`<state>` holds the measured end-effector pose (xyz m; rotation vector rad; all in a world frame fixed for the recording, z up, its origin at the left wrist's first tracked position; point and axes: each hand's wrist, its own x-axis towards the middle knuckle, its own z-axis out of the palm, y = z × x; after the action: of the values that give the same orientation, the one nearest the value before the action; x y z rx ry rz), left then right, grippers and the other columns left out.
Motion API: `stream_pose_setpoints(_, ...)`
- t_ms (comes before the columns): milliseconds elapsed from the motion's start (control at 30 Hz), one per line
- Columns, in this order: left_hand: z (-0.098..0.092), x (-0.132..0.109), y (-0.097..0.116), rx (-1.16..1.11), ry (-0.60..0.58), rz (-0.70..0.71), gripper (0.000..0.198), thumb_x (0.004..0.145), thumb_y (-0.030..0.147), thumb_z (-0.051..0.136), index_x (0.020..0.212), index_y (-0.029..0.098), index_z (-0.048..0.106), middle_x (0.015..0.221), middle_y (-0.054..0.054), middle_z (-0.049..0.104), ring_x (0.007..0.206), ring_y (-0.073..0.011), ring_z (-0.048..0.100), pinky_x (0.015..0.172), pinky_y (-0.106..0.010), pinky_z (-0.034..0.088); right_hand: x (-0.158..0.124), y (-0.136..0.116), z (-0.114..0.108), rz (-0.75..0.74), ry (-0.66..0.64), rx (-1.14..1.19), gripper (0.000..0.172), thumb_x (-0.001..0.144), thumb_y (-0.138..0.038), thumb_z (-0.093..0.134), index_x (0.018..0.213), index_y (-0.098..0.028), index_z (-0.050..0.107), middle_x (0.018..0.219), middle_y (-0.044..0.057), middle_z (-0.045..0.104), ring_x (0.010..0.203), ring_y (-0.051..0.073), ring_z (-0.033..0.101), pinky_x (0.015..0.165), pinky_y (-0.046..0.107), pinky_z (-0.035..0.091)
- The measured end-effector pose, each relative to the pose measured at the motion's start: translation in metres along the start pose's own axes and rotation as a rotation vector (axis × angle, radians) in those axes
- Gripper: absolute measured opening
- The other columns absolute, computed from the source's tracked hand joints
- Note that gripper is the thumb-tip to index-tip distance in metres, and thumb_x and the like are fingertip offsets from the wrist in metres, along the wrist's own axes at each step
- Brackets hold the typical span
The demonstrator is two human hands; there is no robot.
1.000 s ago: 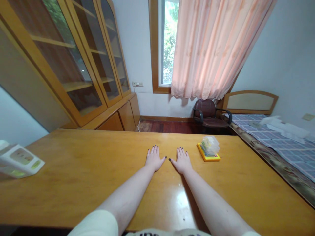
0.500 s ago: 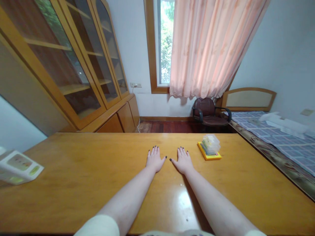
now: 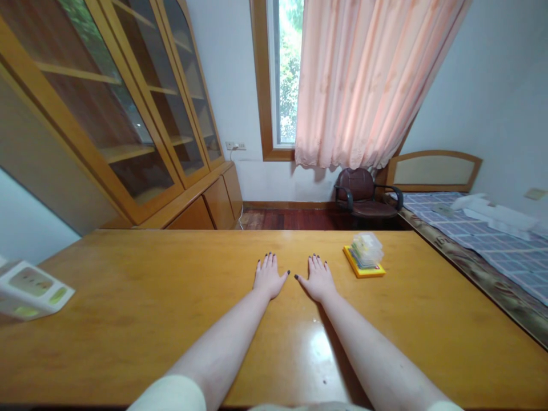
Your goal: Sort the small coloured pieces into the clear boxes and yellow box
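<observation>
My left hand (image 3: pixel 268 276) lies flat, palm down, on the wooden table (image 3: pixel 128 308), fingers stretched out and holding nothing. My right hand (image 3: pixel 318 278) rests flat beside it, thumbs almost meeting, also empty. Both have dark-painted nails. To the right of my right hand, a small clear plastic box (image 3: pixel 366 250) sits on top of a flat yellow box (image 3: pixel 363 268), a short way from my fingers and untouched.
A white carton with green and yellow ovals (image 3: pixel 29 290) sits at the table's left edge. Beyond the table are a glass-door wooden cabinet (image 3: pixel 128 114), a dark armchair (image 3: pixel 363 197) under the pink curtain (image 3: pixel 363 85), and a bed (image 3: pixel 483 240) along the right.
Both hands stay flat on the table in the same place. Only the camera view has shifted slightly; nothing on the table has moved.
</observation>
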<state>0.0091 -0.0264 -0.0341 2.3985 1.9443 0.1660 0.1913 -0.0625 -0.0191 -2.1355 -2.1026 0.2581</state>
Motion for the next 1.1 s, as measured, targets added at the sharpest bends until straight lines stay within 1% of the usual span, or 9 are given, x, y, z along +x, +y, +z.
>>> stream_pose_setpoints(233, -0.002, -0.001, 0.001, -0.002, -0.005, -0.001, 0.08, 0.08, 0.064, 0.022, 0.14, 0.011, 0.022, 0.148, -0.011, 0.017, 0.137, -0.024, 0.011, 0.11, -0.043, 0.01, 0.001, 0.002, 0.002, -0.014, 0.044, 0.067, 0.086, 0.076, -0.065, 0.035, 0.138, -0.007, 0.025, 0.146, 0.015, 0.019, 0.135, 0.026, 0.012, 0.107, 0.04, 0.0)
stream_pose_setpoints(333, -0.004, -0.002, 0.001, -0.004, -0.011, -0.001, 0.08, 0.08, 0.063, 0.022, 0.14, 0.01, 0.022, 0.148, -0.011, 0.017, 0.137, -0.0239, 0.011, 0.11, -0.043, 0.009, 0.002, 0.004, 0.004, -0.027, 0.147, 0.228, 0.075, 0.075, -0.059, 0.044, 0.131, -0.01, 0.04, 0.139, 0.016, 0.036, 0.129, 0.028, 0.027, 0.107, 0.04, 0.011)
stream_pose_setpoints(467, -0.006, -0.003, 0.002, 0.005, -0.02, 0.0, 0.08, 0.08, 0.063, 0.021, 0.14, 0.009, 0.021, 0.148, -0.01, 0.015, 0.137, -0.0246, 0.009, 0.11, -0.043, 0.009, -0.008, 0.026, 0.006, 0.093, 0.502, 0.689, 0.047, 0.078, -0.051, 0.043, 0.103, -0.012, 0.056, 0.098, 0.013, 0.06, 0.093, 0.023, 0.055, 0.086, 0.035, 0.04)
stream_pose_setpoints(567, -0.005, -0.003, 0.002, 0.006, -0.016, -0.004, 0.081, 0.08, 0.064, 0.019, 0.14, 0.009, 0.021, 0.148, -0.011, 0.014, 0.137, -0.0251, 0.009, 0.11, -0.043, 0.009, -0.026, 0.067, 0.003, 0.446, 0.967, 0.802, 0.046, 0.073, -0.051, 0.05, 0.099, -0.013, 0.053, 0.091, 0.01, 0.056, 0.083, 0.021, 0.053, 0.079, 0.037, 0.043)
stream_pose_setpoints(633, -0.003, -0.002, 0.001, 0.001, -0.012, -0.002, 0.082, 0.08, 0.064, 0.019, 0.139, 0.009, 0.022, 0.148, -0.011, 0.015, 0.137, -0.0252, 0.01, 0.11, -0.043, 0.009, -0.037, 0.101, -0.002, 0.671, 1.052, 0.765, 0.055, 0.069, -0.052, 0.056, 0.105, -0.011, 0.05, 0.097, 0.014, 0.054, 0.086, 0.025, 0.053, 0.081, 0.041, 0.042)
stream_pose_setpoints(667, -0.002, -0.002, 0.001, -0.003, -0.009, -0.001, 0.082, 0.08, 0.064, 0.019, 0.139, 0.009, 0.022, 0.148, -0.011, 0.015, 0.136, -0.0252, 0.011, 0.11, -0.043, 0.01, -0.041, 0.116, -0.005, 0.707, 1.028, 0.762, 0.06, 0.067, -0.052, 0.056, 0.11, -0.011, 0.047, 0.101, 0.015, 0.054, 0.089, 0.027, 0.053, 0.081, 0.044, 0.042)
stream_pose_setpoints(767, -0.002, -0.002, 0.001, -0.017, -0.007, 0.002, 0.082, 0.08, 0.064, 0.019, 0.139, 0.009, 0.023, 0.148, -0.011, 0.016, 0.136, -0.0252, 0.012, 0.11, -0.044, 0.009, -0.04, 0.148, -0.016, 0.565, 0.903, 0.608, 0.076, 0.063, -0.054, 0.06, 0.121, -0.01, 0.038, 0.12, 0.02, 0.046, 0.11, 0.033, 0.045, 0.091, 0.048, 0.037)
stream_pose_setpoints(900, -0.004, -0.002, 0.001, -0.031, -0.012, 0.001, 0.082, 0.08, 0.064, 0.019, 0.139, 0.008, 0.023, 0.148, -0.011, 0.016, 0.136, -0.0249, 0.011, 0.11, -0.044, 0.009, -0.023, 0.152, -0.03, 0.518, 0.668, 0.359, 0.101, 0.054, -0.058, 0.065, 0.133, -0.007, 0.025, 0.137, 0.024, 0.029, 0.126, 0.036, 0.03, 0.101, 0.045, 0.028)
stream_pose_setpoints(1100, -0.006, -0.003, 0.002, -0.035, -0.014, 0.0, 0.081, 0.08, 0.063, 0.02, 0.139, 0.008, 0.022, 0.148, -0.011, 0.016, 0.137, -0.0247, 0.011, 0.11, -0.044, 0.008, -0.013, 0.146, -0.036, 0.648, 0.532, 0.28, 0.109, 0.047, -0.064, 0.066, 0.132, -0.007, 0.027, 0.121, 0.022, 0.049, 0.111, 0.036, 0.048, 0.091, 0.042, 0.038)
